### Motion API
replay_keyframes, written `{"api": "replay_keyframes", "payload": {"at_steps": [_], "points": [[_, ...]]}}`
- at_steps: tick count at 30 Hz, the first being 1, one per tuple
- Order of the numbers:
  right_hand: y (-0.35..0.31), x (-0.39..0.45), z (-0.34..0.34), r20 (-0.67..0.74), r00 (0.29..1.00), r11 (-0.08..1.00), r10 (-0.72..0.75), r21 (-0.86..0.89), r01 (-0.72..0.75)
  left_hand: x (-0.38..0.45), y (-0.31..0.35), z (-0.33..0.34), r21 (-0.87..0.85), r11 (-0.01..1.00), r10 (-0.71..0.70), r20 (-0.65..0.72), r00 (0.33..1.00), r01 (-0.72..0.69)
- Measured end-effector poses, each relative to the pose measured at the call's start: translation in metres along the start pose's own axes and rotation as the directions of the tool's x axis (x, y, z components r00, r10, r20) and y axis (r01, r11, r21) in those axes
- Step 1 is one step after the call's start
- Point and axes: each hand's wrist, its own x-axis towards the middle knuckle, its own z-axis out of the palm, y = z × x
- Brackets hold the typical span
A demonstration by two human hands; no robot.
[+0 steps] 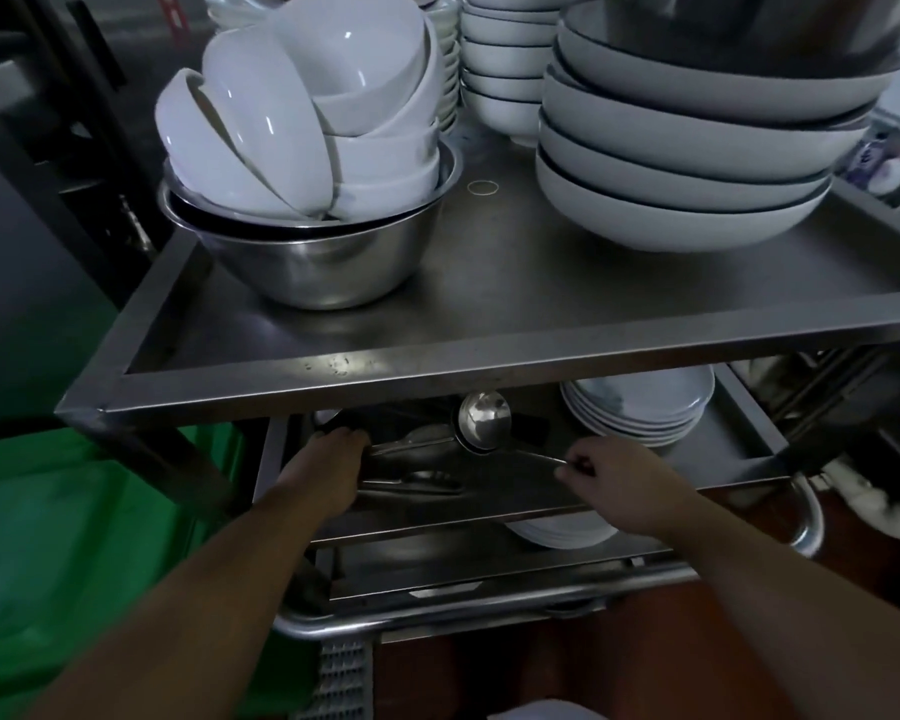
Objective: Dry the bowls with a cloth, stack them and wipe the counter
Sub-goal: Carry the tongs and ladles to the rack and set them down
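Note:
Several white bowls (302,111) lie tilted in a steel basin (313,267) on the top shelf of a steel cart (489,366). To the right stands a stack of wide white bowls (687,163). Both my hands reach into the middle shelf. My left hand (328,465) has its fingers curled among metal utensils (411,444) under the top shelf; what it holds is hidden. My right hand (609,480) pinches the thin handle of a steel ladle (481,420). No cloth is in view.
Smaller white bowls (505,65) are stacked at the back of the top shelf. White plates (640,407) sit on the middle shelf at the right, more plates (562,532) on the shelf below. A green bin (74,537) stands to the left.

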Motion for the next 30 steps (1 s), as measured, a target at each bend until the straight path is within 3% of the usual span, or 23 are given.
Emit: {"api": "replay_keyframes", "payload": {"at_steps": [5,18,30], "points": [[0.001,0.019,-0.003,0.019,0.997,0.995,-0.068,-0.076,0.070,-0.013,0.007,-0.003,-0.020,0.999,-0.049,0.006,0.999,0.049],[-0.006,0.056,0.005,0.135,0.967,0.974,-0.215,-0.043,0.222,-0.048,0.040,-0.017,-0.263,0.949,-0.212,-0.113,0.971,0.177],[-0.004,0.070,0.013,0.204,0.948,0.967,-0.245,-0.020,0.254,-0.061,0.062,-0.019,-0.358,0.909,-0.299,-0.209,0.931,0.211]]}}
